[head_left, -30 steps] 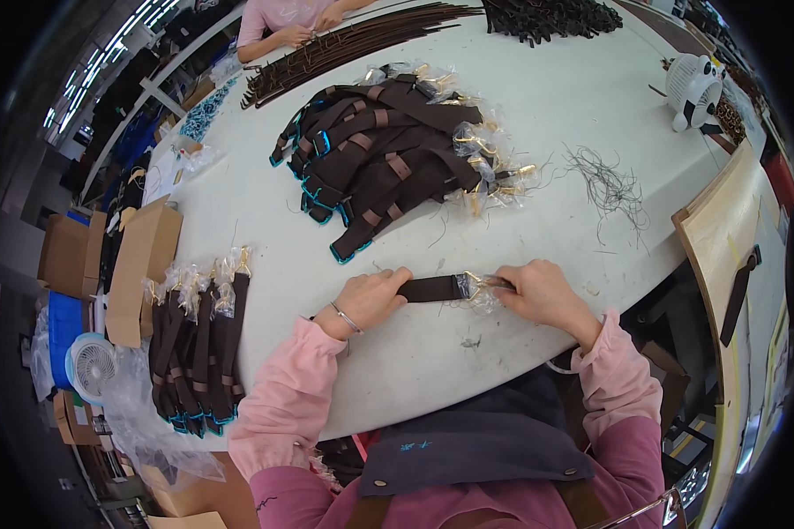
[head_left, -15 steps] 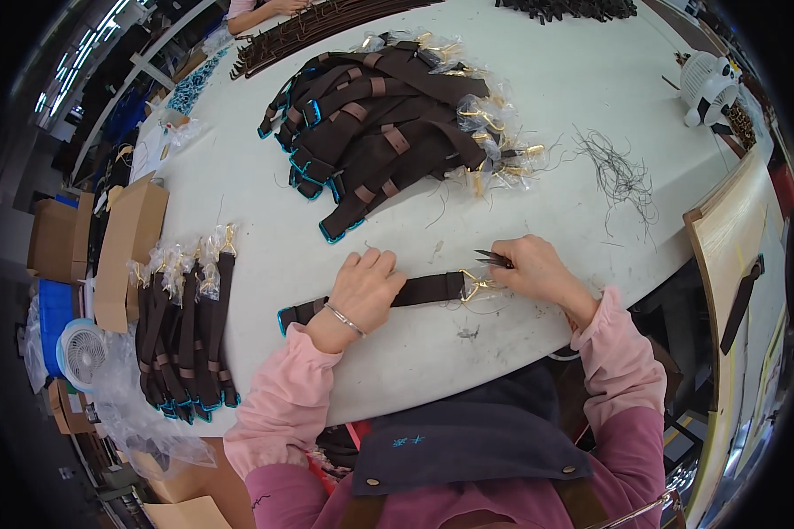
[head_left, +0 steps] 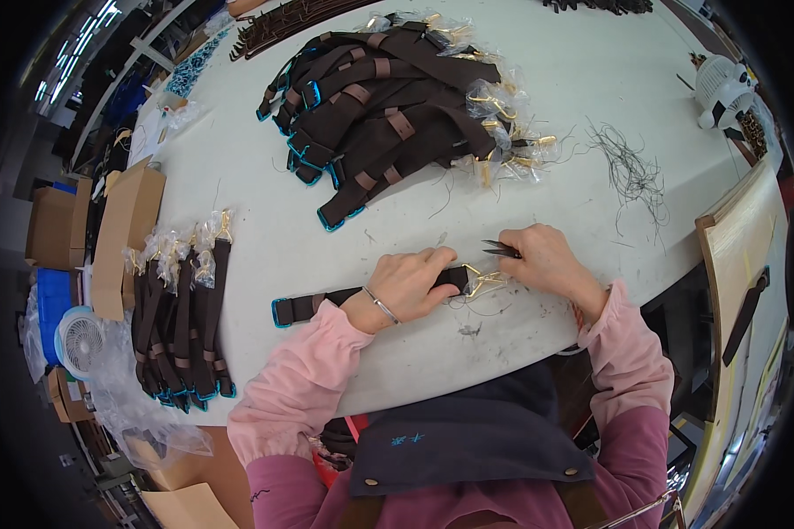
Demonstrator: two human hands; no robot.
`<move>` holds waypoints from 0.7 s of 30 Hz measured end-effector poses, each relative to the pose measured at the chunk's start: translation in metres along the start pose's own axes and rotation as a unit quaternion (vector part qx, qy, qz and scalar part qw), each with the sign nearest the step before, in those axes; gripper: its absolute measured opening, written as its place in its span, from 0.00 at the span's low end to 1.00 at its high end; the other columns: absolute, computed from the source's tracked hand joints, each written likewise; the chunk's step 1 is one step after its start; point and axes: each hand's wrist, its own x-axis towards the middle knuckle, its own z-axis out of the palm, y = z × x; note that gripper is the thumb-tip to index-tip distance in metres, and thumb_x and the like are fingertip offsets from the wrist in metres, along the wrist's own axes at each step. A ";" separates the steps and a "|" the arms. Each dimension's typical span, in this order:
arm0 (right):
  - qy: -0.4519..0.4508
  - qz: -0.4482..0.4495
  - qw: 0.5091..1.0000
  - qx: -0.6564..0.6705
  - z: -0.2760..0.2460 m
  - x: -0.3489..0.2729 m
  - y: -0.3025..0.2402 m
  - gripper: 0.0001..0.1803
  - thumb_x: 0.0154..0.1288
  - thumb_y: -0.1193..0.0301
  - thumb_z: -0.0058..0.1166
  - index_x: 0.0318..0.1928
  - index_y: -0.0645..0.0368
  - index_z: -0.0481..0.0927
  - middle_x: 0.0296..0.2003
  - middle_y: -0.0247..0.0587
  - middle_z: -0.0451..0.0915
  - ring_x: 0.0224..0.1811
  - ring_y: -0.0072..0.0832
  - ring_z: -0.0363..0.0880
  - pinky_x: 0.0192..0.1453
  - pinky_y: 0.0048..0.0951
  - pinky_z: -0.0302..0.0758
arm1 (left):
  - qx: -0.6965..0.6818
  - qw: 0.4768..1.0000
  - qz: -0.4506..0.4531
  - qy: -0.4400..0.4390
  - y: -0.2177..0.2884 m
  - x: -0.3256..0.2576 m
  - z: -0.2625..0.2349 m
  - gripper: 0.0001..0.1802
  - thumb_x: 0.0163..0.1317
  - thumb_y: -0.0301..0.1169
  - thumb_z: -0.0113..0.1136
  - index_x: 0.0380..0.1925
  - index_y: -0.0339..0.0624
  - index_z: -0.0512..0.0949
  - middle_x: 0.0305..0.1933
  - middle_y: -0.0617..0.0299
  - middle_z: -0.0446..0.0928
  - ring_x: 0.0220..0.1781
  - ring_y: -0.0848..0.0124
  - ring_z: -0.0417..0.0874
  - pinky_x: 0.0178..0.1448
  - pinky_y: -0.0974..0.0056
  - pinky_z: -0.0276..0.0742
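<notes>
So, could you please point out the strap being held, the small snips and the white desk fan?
strap point(head_left: 313, 306), head view, bare brown stretch.
snips point(head_left: 496, 250), head view, dark blades.
white desk fan point(head_left: 719, 81), head view, round grille.

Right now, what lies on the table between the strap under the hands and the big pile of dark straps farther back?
Only bare white table with a few loose thread scraps, in the head view.

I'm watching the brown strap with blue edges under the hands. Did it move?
Yes. The brown blue-edged strap now lies stretched out leftward toward the bundle of wrapped straps.
</notes>
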 end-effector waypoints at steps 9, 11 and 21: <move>0.045 -0.062 0.997 -0.030 0.009 -0.006 0.000 0.10 0.46 0.67 0.56 0.25 0.61 0.74 0.18 0.45 0.76 0.22 0.44 0.76 0.26 0.40 0.70 | 0.023 0.990 -0.140 -0.025 0.022 0.004 0.007 0.26 0.46 0.51 0.65 0.30 0.41 0.70 0.20 0.54 0.76 0.21 0.55 0.77 0.28 0.57 0.71; 0.054 -0.076 0.995 -0.046 0.009 -0.009 -0.002 0.11 0.46 0.67 0.57 0.26 0.61 0.73 0.18 0.44 0.76 0.23 0.44 0.76 0.26 0.40 0.70 | 0.011 0.987 -0.155 -0.047 0.020 0.007 0.006 0.24 0.47 0.50 0.65 0.26 0.40 0.71 0.19 0.54 0.75 0.21 0.55 0.77 0.28 0.57 0.70; -0.037 -0.095 0.994 0.034 -0.017 0.000 -0.016 0.13 0.53 0.65 0.56 0.33 0.60 0.71 0.21 0.42 0.76 0.23 0.43 0.76 0.27 0.41 0.69 | -0.084 0.989 -0.111 -0.051 -0.004 0.012 0.014 0.12 0.53 0.34 0.60 0.24 0.35 0.76 0.19 0.50 0.75 0.23 0.54 0.77 0.30 0.56 0.71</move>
